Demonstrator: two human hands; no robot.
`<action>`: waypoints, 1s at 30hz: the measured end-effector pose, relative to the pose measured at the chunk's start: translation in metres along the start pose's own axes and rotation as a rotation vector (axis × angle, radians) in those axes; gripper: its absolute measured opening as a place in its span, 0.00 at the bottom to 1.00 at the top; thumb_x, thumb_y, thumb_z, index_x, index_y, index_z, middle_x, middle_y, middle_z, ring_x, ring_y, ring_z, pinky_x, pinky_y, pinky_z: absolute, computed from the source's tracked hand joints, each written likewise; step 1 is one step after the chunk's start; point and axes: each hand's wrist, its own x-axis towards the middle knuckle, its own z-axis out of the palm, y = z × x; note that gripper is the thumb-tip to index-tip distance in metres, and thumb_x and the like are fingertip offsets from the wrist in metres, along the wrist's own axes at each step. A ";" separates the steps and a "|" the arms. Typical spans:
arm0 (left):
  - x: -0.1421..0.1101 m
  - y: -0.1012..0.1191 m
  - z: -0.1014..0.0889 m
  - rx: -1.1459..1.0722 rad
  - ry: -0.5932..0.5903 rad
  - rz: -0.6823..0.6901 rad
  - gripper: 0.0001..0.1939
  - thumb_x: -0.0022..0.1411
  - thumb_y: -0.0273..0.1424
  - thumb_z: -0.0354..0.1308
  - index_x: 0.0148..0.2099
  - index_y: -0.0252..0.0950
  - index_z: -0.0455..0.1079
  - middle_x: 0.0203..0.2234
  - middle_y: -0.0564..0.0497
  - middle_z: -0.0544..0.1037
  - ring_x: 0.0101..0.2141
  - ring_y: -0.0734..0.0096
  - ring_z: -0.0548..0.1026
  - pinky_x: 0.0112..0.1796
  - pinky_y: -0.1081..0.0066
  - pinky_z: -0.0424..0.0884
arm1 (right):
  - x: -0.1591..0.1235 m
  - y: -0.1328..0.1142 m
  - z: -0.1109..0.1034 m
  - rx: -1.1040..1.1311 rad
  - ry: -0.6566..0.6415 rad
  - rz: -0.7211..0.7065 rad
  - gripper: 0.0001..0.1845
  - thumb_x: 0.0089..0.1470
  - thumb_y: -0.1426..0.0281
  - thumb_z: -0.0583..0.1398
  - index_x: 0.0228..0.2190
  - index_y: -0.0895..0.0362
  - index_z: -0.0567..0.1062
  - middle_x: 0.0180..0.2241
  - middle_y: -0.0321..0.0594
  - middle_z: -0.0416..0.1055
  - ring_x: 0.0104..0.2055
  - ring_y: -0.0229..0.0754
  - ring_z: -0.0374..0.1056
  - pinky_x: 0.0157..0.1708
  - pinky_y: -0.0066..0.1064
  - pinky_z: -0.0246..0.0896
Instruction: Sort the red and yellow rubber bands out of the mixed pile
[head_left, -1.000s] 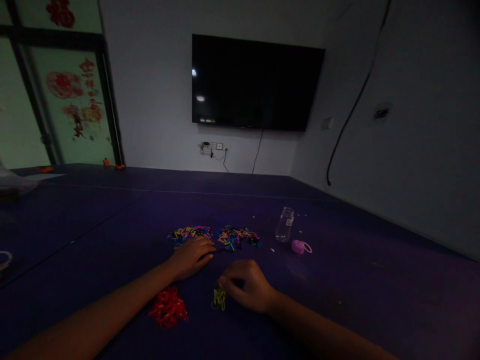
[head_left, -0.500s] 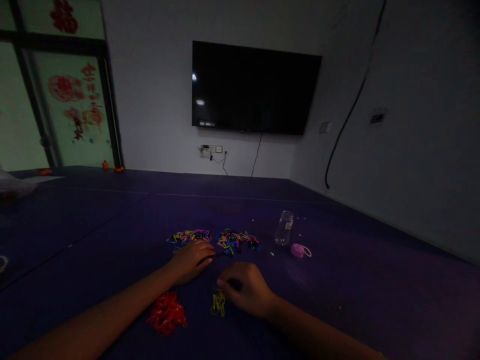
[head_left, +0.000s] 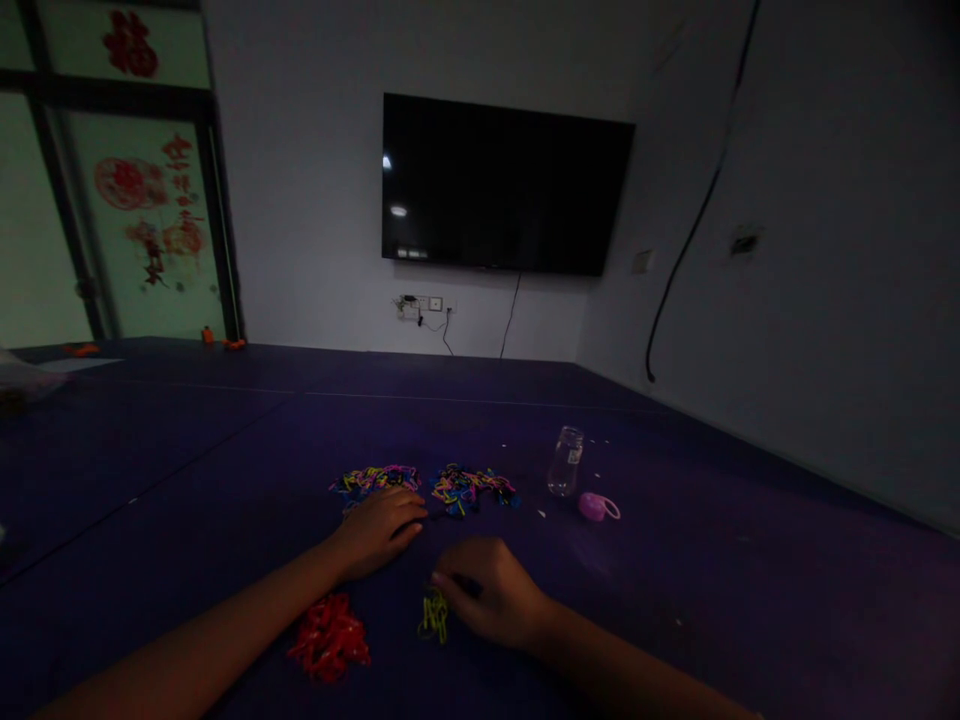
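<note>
A purple tabletop [head_left: 675,560] spreads below a dark wall-mounted television [head_left: 502,185]. The right hand [head_left: 491,592] curls, thumb close to the fingers; the left hand [head_left: 381,530] lies low, its fingers loosely bent over the near edge of the left mixed pile [head_left: 375,479]. In this dim light I cannot tell whether either grips a loop. The right mixed pile [head_left: 471,485] sits just beside, a red pile [head_left: 330,638] near the left forearm, a clear bottle [head_left: 565,465] upright farther right, a yellow-green pile [head_left: 433,615] by the right thumb, and a pink cap [head_left: 592,507] near the bottle.
</note>
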 end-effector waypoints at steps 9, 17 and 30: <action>-0.001 -0.001 0.001 -0.021 0.008 0.003 0.12 0.65 0.30 0.48 0.46 0.37 0.70 0.45 0.46 0.75 0.47 0.61 0.70 0.48 0.60 0.65 | -0.001 0.003 -0.001 0.043 0.117 -0.028 0.13 0.59 0.69 0.52 0.29 0.57 0.74 0.30 0.43 0.74 0.33 0.39 0.70 0.35 0.29 0.64; 0.001 0.005 -0.003 -0.032 0.003 0.023 0.11 0.63 0.26 0.50 0.46 0.38 0.69 0.41 0.47 0.74 0.44 0.61 0.71 0.45 0.62 0.67 | 0.013 0.047 -0.002 -0.158 0.237 0.206 0.15 0.57 0.75 0.51 0.41 0.57 0.75 0.43 0.47 0.73 0.47 0.45 0.68 0.49 0.39 0.62; 0.001 0.004 0.002 0.010 0.037 0.024 0.10 0.63 0.27 0.50 0.46 0.37 0.69 0.40 0.46 0.75 0.43 0.61 0.71 0.45 0.61 0.66 | 0.031 0.069 -0.002 -0.312 -0.017 0.145 0.19 0.54 0.81 0.51 0.43 0.58 0.75 0.46 0.45 0.72 0.49 0.44 0.66 0.52 0.37 0.58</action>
